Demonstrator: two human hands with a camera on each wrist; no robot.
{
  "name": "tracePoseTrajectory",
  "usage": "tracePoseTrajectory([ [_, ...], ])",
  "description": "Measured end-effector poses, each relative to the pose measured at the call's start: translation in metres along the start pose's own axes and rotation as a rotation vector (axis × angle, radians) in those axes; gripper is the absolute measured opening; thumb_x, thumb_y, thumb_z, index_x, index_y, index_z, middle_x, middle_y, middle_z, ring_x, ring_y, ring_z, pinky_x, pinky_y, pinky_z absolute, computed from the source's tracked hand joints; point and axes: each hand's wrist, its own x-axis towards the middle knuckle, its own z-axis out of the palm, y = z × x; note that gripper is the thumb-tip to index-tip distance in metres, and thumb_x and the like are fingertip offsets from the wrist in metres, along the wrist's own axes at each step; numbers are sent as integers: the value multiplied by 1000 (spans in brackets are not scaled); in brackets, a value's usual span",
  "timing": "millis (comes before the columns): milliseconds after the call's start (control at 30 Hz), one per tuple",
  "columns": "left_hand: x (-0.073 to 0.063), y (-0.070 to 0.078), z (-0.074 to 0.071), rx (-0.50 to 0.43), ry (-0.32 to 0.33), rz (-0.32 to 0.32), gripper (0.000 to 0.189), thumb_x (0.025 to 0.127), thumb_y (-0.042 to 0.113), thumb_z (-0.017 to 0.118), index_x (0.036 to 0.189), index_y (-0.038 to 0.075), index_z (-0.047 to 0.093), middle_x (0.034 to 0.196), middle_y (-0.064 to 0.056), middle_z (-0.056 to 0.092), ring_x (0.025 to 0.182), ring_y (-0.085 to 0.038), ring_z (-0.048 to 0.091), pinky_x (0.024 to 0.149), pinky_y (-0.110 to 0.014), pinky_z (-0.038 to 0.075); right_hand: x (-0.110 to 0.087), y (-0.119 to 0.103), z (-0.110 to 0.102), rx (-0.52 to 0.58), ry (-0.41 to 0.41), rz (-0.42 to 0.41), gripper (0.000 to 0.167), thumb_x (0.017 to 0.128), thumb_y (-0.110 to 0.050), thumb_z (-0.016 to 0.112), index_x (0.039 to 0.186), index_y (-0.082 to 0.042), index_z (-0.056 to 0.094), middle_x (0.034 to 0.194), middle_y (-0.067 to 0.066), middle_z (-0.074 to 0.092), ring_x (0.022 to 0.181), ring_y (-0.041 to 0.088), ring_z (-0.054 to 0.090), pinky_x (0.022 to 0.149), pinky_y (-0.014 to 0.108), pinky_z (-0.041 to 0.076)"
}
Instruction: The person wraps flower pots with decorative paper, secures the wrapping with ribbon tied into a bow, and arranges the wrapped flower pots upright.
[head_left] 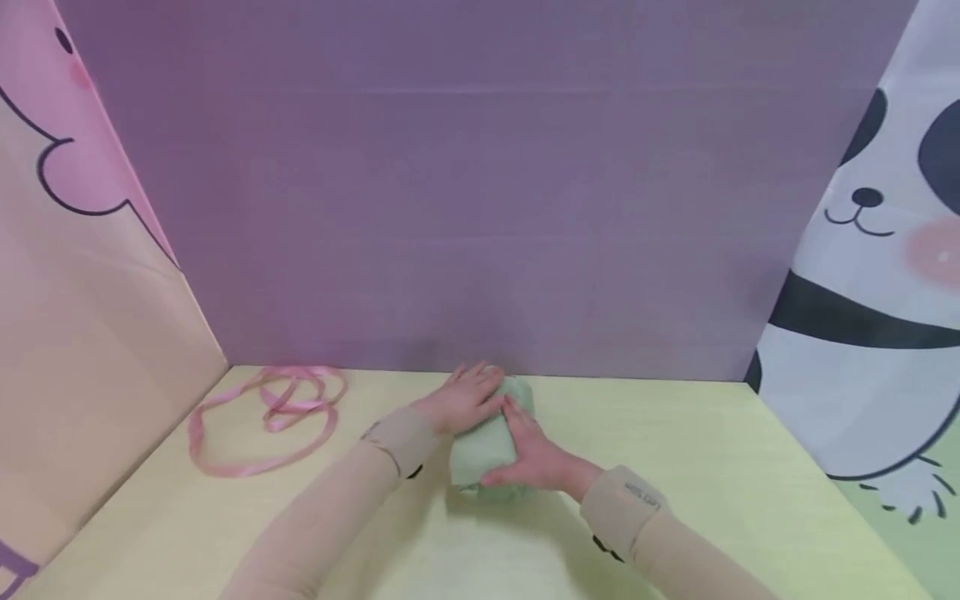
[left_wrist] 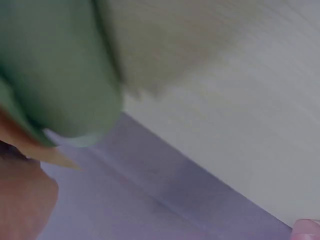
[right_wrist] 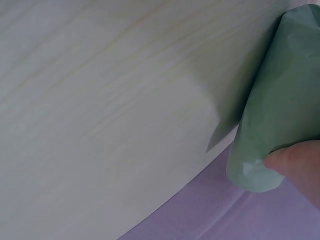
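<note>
Sleeves [head_left: 322, 508], LH [head_left: 467, 402] & RH [head_left: 536, 454] on pkg [head_left: 483, 454], well off tbl [head_left: 697, 442] sides

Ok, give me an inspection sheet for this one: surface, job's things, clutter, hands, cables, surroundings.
Surface: pale tabletop, faint wood grain.
Job's things: one green bundle, between both hands; contents hidden.
Clutter: pink ribbon, loosely looped at left, untouched.
Hands: left hand on the bundle's far left part; right hand on its right side, thumb toward the near end.
Cables: nothing seen.
Surroundings: purple panel behind; panda print at right, pink cartoon print at left.
</note>
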Motion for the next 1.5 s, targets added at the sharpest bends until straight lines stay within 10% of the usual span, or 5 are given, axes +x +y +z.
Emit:
tracePoseTrajectory([
  [233, -32, -3, -3, 24, -171, 74, 72, 100, 42, 41, 151, 2, 10, 159, -11, 6, 147, -27, -1, 119, -45, 6, 2, -2, -2, -16, 4, -7, 114, 76, -38, 77, 148, 7, 2, 156, 26, 1, 143, 42, 6, 113, 59, 15],
  [500, -41, -12, 11, -120, -224, 88, 81, 98, 46, 42, 151, 6, -5, 159, -8, -9, 147, -21, -5, 119, -42, 8, 1, 2, 4, 30, -1, -38, 113, 78, -40, 75, 148, 6, -1, 156, 25, -3, 144, 41, 2, 114, 58, 13],
  [800, -43, -12, 19, -65, -185, 121, 115, 81, 55, 67, 150, 2, -8, 159, -11, -7, 147, -25, -1, 119, -41, 13, 1, 3, 6, 34, -14, -49, 112, 79, -35, 75, 148, 8, -3, 155, 27, -4, 143, 42, 0, 114, 57, 11],
  [1367, -33, 0, 42, 60, -44, 68, 119, 74, 52, 75, 149, -5, 1, 157, -21, 8, 144, -29, 18, 116, -34, 21, 1, 4, 3, -6, 6, -4, 109, 80, -36, 75, 147, 9, 2, 155, 28, 2, 143, 43, 5, 113, 59, 14],
  [1500, -33, 2, 45, 63, -16, 55, 119, 73, 50, 76, 149, -6, 4, 156, -21, 12, 143, -29, 21, 116, -34, 22, 3, 6, -6, -63, -94, -13, 110, 81, -40, 73, 148, 8, -1, 156, 26, -1, 143, 42, 3, 114, 57, 15],
])
